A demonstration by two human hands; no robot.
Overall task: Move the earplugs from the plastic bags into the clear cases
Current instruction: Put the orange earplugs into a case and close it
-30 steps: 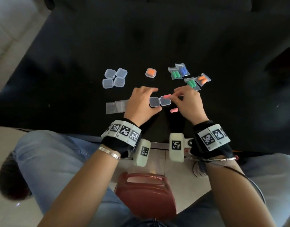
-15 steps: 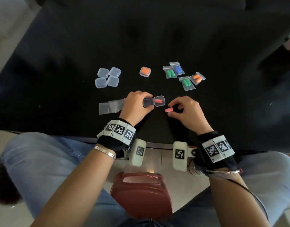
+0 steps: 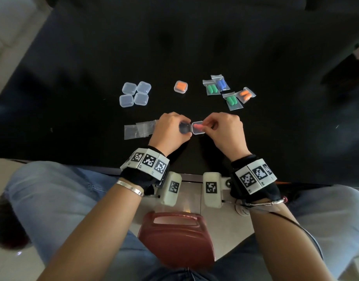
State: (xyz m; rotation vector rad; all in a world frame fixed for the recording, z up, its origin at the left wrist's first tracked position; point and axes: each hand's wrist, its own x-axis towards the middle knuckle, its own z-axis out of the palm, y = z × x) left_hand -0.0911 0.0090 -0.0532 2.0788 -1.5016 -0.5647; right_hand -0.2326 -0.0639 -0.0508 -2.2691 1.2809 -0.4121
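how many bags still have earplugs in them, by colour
green earplug bags: 2, the second one nearer
blue earplug bag: 1
orange earplug bag: 1
total: 4 full bags

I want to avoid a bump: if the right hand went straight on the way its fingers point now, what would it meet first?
The right hand points leftward at the open clear case; its fingertips already reach it with a pink earplug. Beyond that, probably the left hand holding the lid.
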